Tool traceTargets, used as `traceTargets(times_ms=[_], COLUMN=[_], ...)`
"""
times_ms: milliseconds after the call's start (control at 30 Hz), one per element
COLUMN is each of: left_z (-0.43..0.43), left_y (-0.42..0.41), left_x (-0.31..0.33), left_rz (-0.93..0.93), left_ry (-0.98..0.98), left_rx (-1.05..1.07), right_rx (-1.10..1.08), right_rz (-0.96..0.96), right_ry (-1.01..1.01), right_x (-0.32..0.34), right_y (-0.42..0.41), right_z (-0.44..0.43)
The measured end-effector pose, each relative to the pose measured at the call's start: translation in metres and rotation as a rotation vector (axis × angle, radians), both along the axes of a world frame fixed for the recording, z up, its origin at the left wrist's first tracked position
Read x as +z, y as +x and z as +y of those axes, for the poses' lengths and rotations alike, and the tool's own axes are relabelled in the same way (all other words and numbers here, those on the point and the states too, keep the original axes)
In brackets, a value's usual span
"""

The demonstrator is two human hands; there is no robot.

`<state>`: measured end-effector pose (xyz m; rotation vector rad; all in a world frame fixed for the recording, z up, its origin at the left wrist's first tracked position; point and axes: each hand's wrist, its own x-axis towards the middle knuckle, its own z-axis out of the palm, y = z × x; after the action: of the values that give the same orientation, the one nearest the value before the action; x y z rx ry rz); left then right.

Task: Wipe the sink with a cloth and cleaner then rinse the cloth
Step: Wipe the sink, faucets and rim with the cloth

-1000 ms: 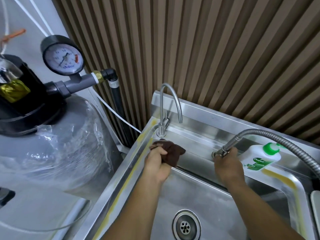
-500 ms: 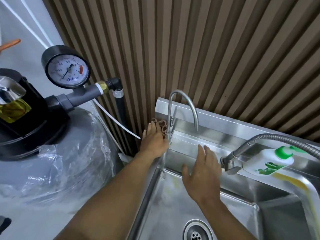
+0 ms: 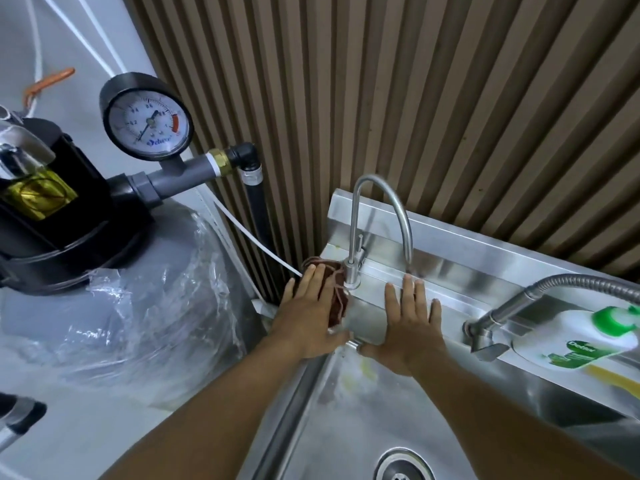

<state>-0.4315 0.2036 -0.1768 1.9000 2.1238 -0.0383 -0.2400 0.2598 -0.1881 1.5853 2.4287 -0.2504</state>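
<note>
Cloth (image 3: 338,304), one, sits under the flat left hand (image 3: 308,317); the right hand (image 3: 408,323) lies flat on the sink (image 3: 346,427).

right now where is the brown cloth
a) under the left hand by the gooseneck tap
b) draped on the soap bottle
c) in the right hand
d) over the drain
A: the brown cloth lies under the flat left hand beside the base of the gooseneck tap; the right hand holds nothing.
</note>
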Motion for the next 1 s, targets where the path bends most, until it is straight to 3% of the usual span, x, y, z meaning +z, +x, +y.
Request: traceTargets(times_ms=[233, 467, 733, 1000], left_z=[0.059, 0.004, 0.046, 0.022], left_y=[0.006, 0.008, -0.002, -0.017], left_x=[0.003, -0.008, 0.022, -0.011], left_rz=[-0.023, -0.02, -0.384, -0.323], left_ry=[-0.026, 0.165, 0.187, 0.311], left_rx=[0.061, 0.021, 0.083, -0.032], right_rx=[0.022, 0.018, 0.003, -0.013], right_rz=[-0.01, -0.031, -0.051, -0.082], right_ry=[-0.075, -0.136, -0.127, -0.119], right_x=[0.002, 0.004, 0.006, 0.005], right_y=[0.004, 0.004, 0.002, -0.001], right_z=[0.006, 0.009, 0.006, 0.004])
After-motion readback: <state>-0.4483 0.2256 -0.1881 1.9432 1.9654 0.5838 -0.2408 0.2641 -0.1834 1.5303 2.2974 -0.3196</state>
